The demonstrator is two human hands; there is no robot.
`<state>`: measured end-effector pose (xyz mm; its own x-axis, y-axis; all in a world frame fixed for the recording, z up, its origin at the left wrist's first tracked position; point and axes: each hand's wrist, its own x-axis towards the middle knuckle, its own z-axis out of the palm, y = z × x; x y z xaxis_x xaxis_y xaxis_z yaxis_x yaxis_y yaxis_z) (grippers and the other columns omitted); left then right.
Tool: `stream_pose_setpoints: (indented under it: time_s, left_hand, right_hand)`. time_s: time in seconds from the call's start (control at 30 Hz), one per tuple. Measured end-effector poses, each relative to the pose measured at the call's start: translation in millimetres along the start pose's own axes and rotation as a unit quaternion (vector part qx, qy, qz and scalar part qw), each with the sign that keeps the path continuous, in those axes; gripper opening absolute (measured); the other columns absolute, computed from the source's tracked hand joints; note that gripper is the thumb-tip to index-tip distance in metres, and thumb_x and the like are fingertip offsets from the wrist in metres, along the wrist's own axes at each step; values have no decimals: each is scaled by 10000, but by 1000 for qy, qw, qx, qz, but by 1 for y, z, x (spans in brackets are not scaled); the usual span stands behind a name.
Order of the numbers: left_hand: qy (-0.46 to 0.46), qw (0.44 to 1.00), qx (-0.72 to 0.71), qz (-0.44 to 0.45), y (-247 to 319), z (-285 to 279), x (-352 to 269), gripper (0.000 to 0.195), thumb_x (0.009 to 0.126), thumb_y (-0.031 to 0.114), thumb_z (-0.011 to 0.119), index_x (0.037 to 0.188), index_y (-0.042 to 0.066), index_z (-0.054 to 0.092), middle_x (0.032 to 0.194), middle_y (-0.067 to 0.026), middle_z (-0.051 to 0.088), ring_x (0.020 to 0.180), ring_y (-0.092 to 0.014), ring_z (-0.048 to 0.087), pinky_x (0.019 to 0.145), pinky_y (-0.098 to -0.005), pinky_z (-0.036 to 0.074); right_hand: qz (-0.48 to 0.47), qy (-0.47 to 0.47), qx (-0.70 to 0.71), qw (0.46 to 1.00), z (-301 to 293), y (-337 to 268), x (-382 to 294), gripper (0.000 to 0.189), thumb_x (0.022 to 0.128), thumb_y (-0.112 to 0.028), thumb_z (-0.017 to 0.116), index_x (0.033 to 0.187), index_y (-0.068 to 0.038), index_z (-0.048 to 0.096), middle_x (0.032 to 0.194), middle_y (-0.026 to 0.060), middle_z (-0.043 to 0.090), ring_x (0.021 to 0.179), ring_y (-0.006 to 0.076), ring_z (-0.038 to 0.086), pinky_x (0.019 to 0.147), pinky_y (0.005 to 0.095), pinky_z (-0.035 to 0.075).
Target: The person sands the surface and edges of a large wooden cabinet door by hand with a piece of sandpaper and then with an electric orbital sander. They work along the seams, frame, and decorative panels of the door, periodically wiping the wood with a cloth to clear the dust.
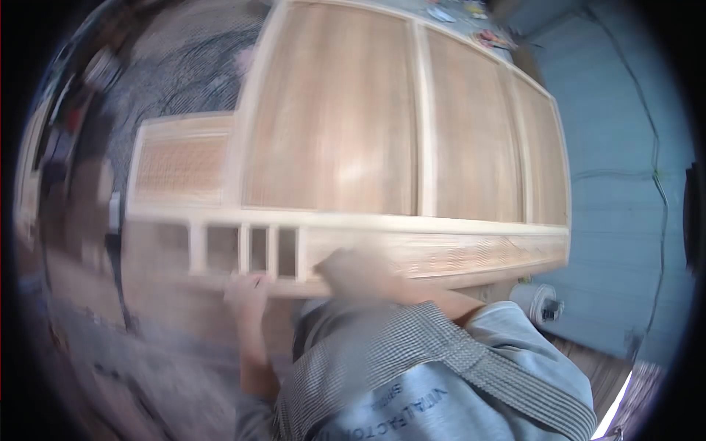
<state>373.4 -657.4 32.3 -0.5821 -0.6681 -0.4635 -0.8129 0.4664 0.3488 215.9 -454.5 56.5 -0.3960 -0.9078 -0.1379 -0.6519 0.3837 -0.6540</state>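
A large pale wooden cabinet (331,110) with framed recessed panels lies before me, its near side divided by small rectangular openings. My left hand (248,286) rests at the near wooden edge, below the small openings; whether its fingers grip the edge is blurred. My right hand (353,270) is strongly blurred, over the near side to the right of the openings, beside the long wooden strip with wavy grain (474,253). Whether it holds anything is hidden by blur. A smaller wooden panel section (182,165) joins the cabinet at its left.
A blue-grey wall (612,220) with a cable stands at the right. A white cylindrical container (535,303) is near my right elbow. Small items (488,38) lie beyond the cabinet's far edge. Dark patterned material (193,71) covers the area at the upper left.
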Motion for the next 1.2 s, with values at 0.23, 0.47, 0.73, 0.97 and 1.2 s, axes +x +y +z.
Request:
stream_pose_setpoints:
  time_s: [0.23,0.47,0.73,0.97,1.2]
  left_hand:
    - [-41,997,-54,-21,-16,-9,7,240,671,365,650,754,149,714,772,-118,634,755,-329,611,712,-426,480]
    - [-30,999,5,35,4,-20,-1,202,724,255,597,735,75,689,624,-82,609,580,-206,606,581,-335,471]
    - [-86,890,-343,289,261,93,15,279,867,218,462,1006,19,599,908,-193,605,894,-316,570,816,-377,438]
    - [17,910,-67,408,424,118,127,311,835,313,543,749,15,571,691,-170,571,669,-312,577,608,-393,450]
    - [0,855,193,481,460,155,150,250,779,274,580,616,85,558,646,-104,517,635,-285,536,559,-408,441]
  right_hand:
    - [40,53,34,997,7,-17,-30,205,848,-240,522,959,-90,606,862,113,621,769,299,592,702,410,466]
    - [111,161,236,952,4,-3,-65,268,881,-255,477,999,-49,600,920,147,614,841,320,579,794,398,447]
    - [111,210,296,925,-74,105,-32,299,849,-233,526,1067,-33,571,945,93,626,885,172,574,799,309,445]
    - [255,239,189,918,-267,305,-13,387,771,-177,488,1098,22,544,1042,236,583,992,373,548,866,419,426]
    - [208,446,-169,854,-438,506,53,399,757,-144,586,1129,-21,512,1076,216,557,989,359,537,856,405,437]
